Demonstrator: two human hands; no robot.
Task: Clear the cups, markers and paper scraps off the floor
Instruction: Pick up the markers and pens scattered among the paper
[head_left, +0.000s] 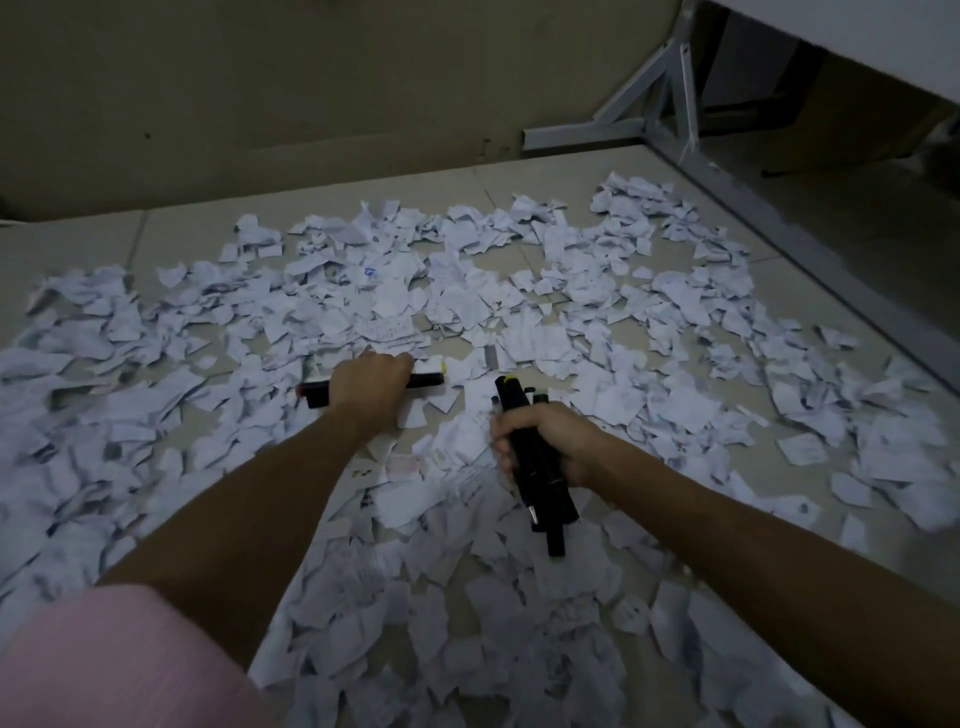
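Several black markers (535, 470) were bundled in my right hand (550, 441), fingers clamped round them. My left hand (370, 382) gripped more markers (374, 388) low over the floor (545, 166). Marker collection was in hand; next, I judged, stow both bundles. Paper scraps (363, 291) remained everywhere; no cups seen.

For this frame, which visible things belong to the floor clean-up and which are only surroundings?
Job:
- markers under left hand
- bundle of markers in right hand
- paper scraps

Surroundings:
- metal table frame
- wall
- tiled floor
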